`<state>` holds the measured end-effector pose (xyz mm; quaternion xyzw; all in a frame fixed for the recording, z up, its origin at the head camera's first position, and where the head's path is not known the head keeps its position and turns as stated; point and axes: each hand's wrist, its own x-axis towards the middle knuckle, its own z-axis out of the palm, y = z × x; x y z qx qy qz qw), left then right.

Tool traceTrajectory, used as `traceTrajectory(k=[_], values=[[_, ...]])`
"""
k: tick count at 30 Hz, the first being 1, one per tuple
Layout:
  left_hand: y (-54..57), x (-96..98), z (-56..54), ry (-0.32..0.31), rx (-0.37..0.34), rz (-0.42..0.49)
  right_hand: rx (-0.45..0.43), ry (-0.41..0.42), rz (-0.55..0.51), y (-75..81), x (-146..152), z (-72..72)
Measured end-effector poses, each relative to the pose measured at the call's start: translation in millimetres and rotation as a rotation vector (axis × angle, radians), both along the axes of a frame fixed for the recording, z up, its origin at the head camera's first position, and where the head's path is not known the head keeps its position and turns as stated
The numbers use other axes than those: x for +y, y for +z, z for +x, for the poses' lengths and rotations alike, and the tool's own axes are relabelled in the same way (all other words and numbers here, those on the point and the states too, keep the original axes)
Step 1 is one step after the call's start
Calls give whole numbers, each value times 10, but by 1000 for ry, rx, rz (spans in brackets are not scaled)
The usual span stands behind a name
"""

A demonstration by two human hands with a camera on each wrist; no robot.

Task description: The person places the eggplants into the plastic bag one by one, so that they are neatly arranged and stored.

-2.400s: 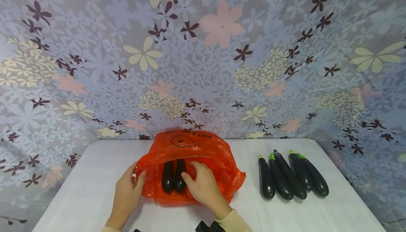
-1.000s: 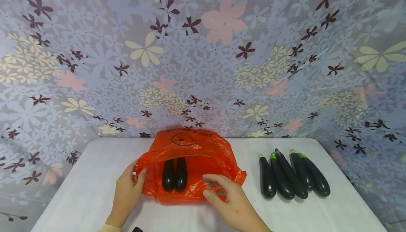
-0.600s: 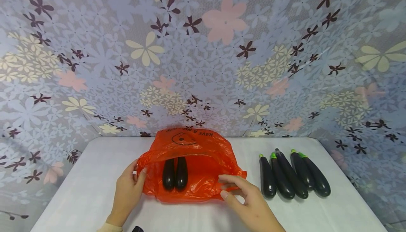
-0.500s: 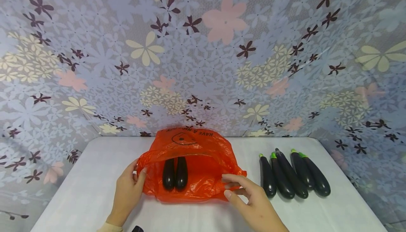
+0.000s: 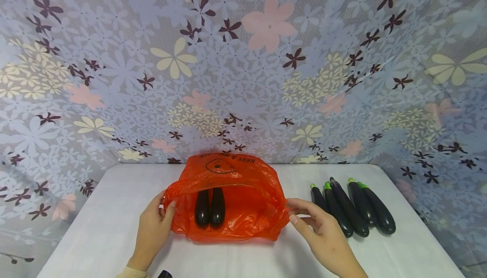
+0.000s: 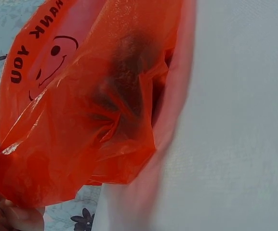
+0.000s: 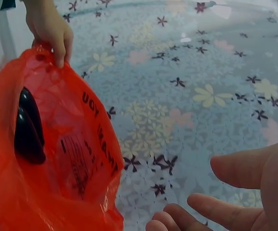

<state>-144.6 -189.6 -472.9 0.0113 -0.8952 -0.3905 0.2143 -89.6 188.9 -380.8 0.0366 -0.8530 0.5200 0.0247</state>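
A red plastic bag (image 5: 232, 170) with a printed smiley lies on the table, its mouth facing me. Two dark eggplants (image 5: 217, 211) lie side by side inside. My left hand (image 5: 153, 229) grips the bag's left edge between thumb and fingers; the left wrist view shows the bag film (image 6: 47, 168) bunched there. My right hand (image 5: 325, 235) is at the bag's right edge, fingertips touching or very close to it. In the right wrist view, the right thumb and fingers (image 7: 225, 207) are spread apart with nothing between them.
Several more eggplants (image 5: 350, 210) lie in a row on the right of the white table (image 5: 411, 244), one partly hidden behind my right hand. A flower-patterned cloth (image 5: 243, 79) stands behind and at both sides. A small black object (image 5: 165, 274) shows at the bottom edge.
My right hand has come away from the eggplants in the bag and moved right to the bag's right edge. That edge has shifted slightly. The left hand keeps its grip.
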Motion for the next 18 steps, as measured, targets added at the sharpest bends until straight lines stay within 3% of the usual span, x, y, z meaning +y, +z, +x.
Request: traceTrajectory(k=[9, 18], values=[[10, 0, 0, 0, -21, 8, 111, -13, 24, -78, 176, -86], [15, 10, 4, -3, 4, 5, 84, -80, 92, -206, 311, -242]])
